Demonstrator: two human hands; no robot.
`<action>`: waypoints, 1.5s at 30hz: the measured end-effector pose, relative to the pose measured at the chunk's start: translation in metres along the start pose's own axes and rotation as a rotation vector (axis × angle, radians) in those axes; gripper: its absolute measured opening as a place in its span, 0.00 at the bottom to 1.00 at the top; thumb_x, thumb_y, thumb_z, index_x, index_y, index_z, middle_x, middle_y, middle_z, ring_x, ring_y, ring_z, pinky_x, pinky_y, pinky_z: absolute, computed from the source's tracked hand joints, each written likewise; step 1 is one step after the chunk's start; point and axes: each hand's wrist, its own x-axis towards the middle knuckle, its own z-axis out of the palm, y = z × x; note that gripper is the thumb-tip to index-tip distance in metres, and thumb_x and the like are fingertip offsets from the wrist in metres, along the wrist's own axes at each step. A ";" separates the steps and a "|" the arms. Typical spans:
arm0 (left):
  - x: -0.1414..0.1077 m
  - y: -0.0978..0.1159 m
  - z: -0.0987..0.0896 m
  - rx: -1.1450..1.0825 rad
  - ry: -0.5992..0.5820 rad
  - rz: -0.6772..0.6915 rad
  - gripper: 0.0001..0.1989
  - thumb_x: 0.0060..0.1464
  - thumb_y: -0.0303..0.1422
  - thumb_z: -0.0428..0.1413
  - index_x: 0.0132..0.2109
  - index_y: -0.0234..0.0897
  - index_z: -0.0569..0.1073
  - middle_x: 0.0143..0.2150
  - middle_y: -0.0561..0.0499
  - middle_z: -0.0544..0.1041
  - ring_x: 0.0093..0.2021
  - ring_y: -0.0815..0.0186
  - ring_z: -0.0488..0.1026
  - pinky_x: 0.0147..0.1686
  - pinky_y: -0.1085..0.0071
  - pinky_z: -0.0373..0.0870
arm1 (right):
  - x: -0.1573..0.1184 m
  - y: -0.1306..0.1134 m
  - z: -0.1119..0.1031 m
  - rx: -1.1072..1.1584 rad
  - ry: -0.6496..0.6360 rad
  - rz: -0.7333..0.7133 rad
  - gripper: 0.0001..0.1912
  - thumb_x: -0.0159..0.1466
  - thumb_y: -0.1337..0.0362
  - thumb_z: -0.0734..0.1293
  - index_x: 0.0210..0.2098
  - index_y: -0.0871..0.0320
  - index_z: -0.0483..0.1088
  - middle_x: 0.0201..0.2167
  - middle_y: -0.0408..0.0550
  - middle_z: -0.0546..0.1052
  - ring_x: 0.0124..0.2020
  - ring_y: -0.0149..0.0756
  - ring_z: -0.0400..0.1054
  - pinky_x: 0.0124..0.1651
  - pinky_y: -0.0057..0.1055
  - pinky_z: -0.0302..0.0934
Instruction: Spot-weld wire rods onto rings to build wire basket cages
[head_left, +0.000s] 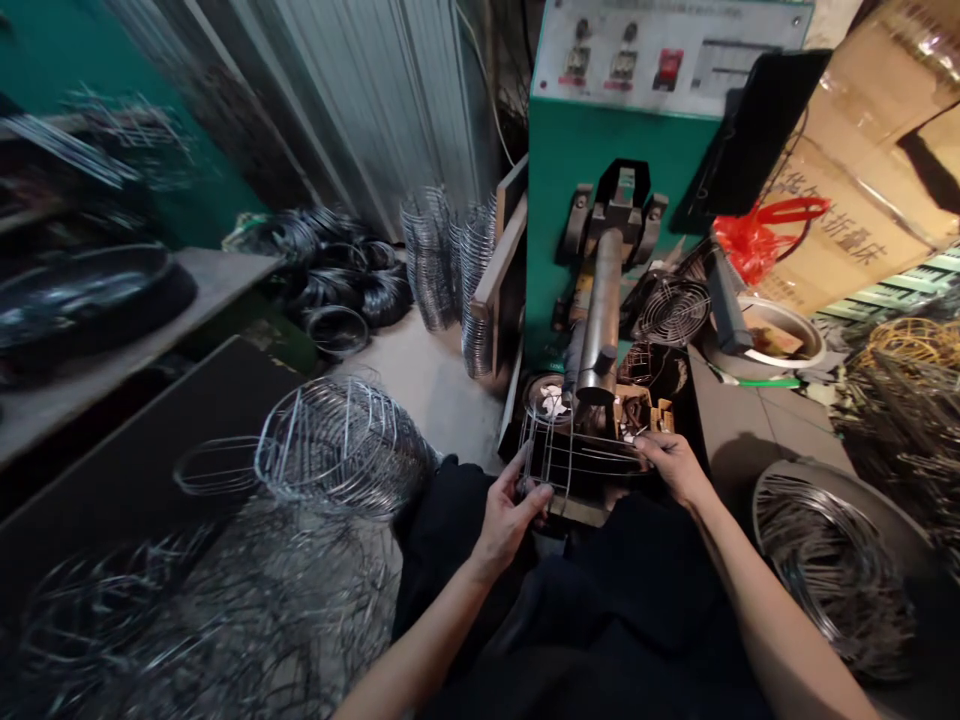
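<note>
Wire frame (549,455): a light, open grid of thin rods, held off any surface in front of the person's lap, just under and toward the person from the machine's cylinder.
Left hand (506,520): closed narrowly, thumb and fingers on the frame's near left part.
Right hand (675,465): a fine pinch on the ends of thin wires (604,449) running across toward the frame — whether they are joined to it cannot be told.
Green machine (551,240): upright ahead, its metal cylinder (600,330) jutting toward the person.
Step in hand: by the look of it, steadying and lining up the wires.
Next move calls for: both pinches kept even, the thin rods unbent — and the fingers clear of the cylinder.
Left side: a bundle of wire baskets (345,440) on its side, loose wires below.
Right side: a round basin (892,510) holding wire pieces.
</note>
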 end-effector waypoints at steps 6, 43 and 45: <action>0.009 -0.006 0.000 -0.024 -0.019 0.000 0.48 0.49 0.41 0.70 0.72 0.42 0.58 0.28 0.58 0.68 0.22 0.73 0.67 0.22 0.77 0.69 | 0.010 0.003 -0.004 -0.031 -0.010 -0.008 0.31 0.55 0.37 0.70 0.16 0.57 0.63 0.17 0.43 0.62 0.23 0.32 0.56 0.27 0.29 0.52; 0.028 -0.004 0.011 -0.105 0.019 0.050 0.43 0.48 0.41 0.70 0.67 0.37 0.65 0.25 0.62 0.61 0.19 0.76 0.60 0.17 0.78 0.66 | -0.016 -0.014 0.048 -0.316 0.366 -0.416 0.20 0.63 0.48 0.70 0.24 0.56 0.70 0.38 0.49 0.73 0.42 0.44 0.66 0.47 0.40 0.57; 0.031 -0.004 0.012 -0.108 0.010 0.049 0.43 0.48 0.41 0.70 0.68 0.38 0.64 0.25 0.62 0.61 0.19 0.76 0.60 0.17 0.78 0.66 | -0.011 -0.014 0.046 -0.326 0.349 -0.414 0.20 0.63 0.48 0.70 0.23 0.56 0.70 0.38 0.49 0.73 0.43 0.44 0.66 0.48 0.40 0.57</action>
